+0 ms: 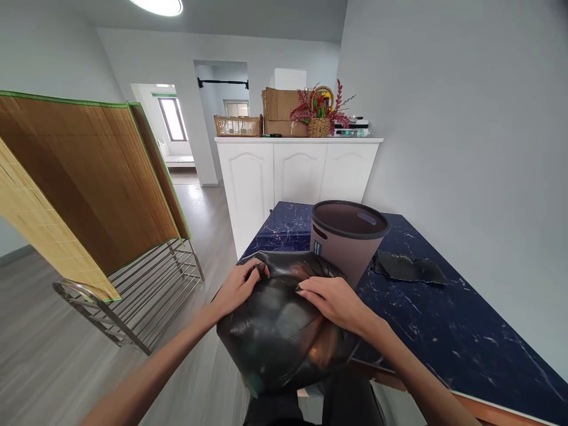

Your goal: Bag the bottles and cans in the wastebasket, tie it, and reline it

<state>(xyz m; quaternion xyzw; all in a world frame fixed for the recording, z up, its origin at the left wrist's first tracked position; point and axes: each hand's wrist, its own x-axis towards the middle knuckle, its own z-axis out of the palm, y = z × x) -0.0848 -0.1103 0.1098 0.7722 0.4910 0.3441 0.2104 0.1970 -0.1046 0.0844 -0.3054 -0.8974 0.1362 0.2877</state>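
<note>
A puffed-out black plastic garbage bag (284,331) hangs in front of me at the table's near edge. My left hand (239,286) pinches its upper edge on the left, fingers curled into the film. On the right, my right hand (333,300) grips the same edge between thumb and fingers. Just behind the bag, a mauve trash can (350,251) with a dark rim stands upright, its lower front partly hidden by the bag. To the right of the can, a flattened, folded black plastic piece (410,268) lies on the table.
The dark blue marble-patterned table (426,319) runs along the right wall. A white cabinet (299,168) beyond it carries cardboard boxes (284,106) and a flower basket (319,125). At left stands a metal rack (151,296) with a bamboo mat (97,177) draped over it.
</note>
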